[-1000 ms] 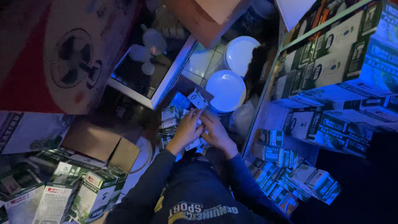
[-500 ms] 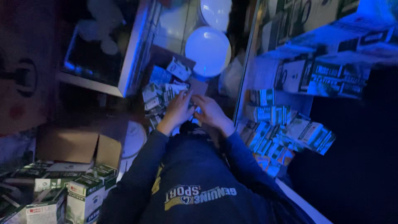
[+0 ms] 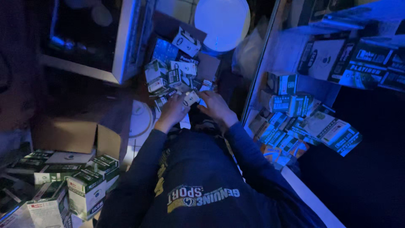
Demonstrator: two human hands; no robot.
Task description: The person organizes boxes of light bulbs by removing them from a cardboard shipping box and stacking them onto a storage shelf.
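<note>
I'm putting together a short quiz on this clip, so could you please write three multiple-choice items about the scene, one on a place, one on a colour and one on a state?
1. Where does the round white lamp lie?
A. beyond the pile of small boxes
B. on the person's lap
C. on the open cardboard box

2. What colour are the person's sleeves?
A. red
B. dark blue
C. white

3. What are the two hands doing?
A. resting flat on the floor
B. together on one small box
C. hanging apart, holding nothing

Answers:
1 A, the lamp sits at the top, past the pile.
2 B, both sleeves look dark blue.
3 B, the left hand and right hand meet at the small box.
</note>
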